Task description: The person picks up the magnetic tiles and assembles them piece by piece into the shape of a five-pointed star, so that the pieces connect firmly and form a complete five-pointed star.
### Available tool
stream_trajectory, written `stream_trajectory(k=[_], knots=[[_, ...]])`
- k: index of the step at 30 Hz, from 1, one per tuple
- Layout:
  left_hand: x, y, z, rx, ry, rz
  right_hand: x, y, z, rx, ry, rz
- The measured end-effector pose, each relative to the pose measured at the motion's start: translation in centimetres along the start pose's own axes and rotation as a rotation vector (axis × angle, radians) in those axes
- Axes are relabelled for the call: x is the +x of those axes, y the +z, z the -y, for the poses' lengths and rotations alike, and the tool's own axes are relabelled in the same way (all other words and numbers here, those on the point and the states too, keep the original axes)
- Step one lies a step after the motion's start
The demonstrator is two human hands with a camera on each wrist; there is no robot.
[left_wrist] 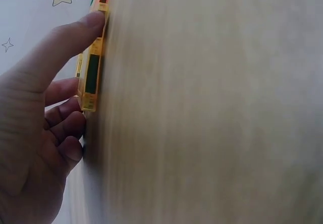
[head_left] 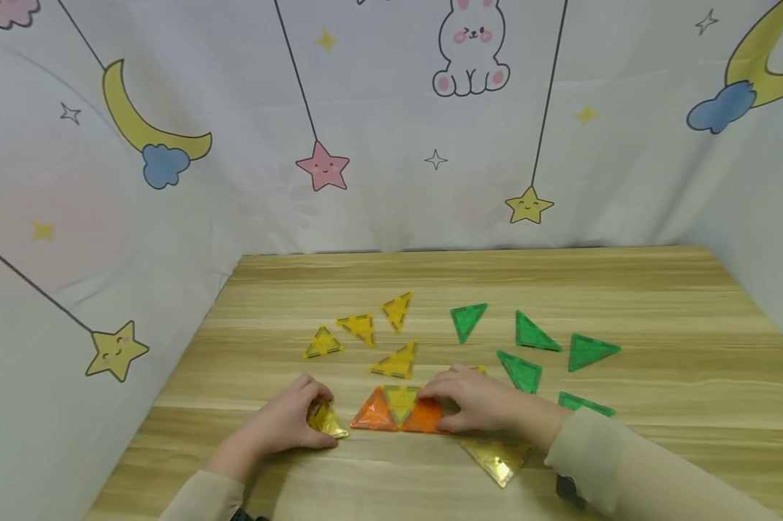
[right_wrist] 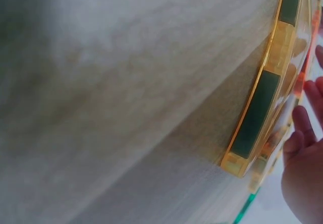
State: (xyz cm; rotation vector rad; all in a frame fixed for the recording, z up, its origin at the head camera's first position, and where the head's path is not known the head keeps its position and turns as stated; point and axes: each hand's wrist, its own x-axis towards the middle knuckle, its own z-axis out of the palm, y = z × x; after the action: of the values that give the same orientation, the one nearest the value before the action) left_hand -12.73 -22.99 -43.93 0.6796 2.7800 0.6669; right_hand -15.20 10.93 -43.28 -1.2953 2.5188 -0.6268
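Note:
My left hand [head_left: 294,418] holds a yellow triangular magnetic tile [head_left: 326,420] low at the table. In the left wrist view, the thumb lies on one edge of this tile [left_wrist: 92,72] and the fingers are behind it. Right of it lies a row: an orange triangle tile [head_left: 375,412], an upside-down yellow triangle tile [head_left: 401,401] and a second orange triangle tile [head_left: 422,417]. My right hand [head_left: 476,399] grips that second orange tile, fingers at its upper side and thumb at its lower right; the hand partly hides it.
Several loose yellow triangle tiles [head_left: 398,360] lie behind the row. Several green triangle tiles [head_left: 522,370] are spread at the right. A larger yellow triangle tile [head_left: 498,457] lies below my right wrist. A printed curtain [head_left: 391,210] borders the wooden table [head_left: 665,289].

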Motion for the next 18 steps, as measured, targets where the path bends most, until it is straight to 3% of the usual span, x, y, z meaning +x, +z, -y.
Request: stream_trajectory(k=[11, 18], knots=[[0.3, 0.5, -1.2, 0.025, 0.030, -0.038, 0.2, -0.2, 0.4, 0.102, 0.027, 0.024], [0.1, -0.1, -1.0, -0.050, 0.075, 0.031, 0.2, -0.2, 0.7, 0.156, 0.050, 0.024]])
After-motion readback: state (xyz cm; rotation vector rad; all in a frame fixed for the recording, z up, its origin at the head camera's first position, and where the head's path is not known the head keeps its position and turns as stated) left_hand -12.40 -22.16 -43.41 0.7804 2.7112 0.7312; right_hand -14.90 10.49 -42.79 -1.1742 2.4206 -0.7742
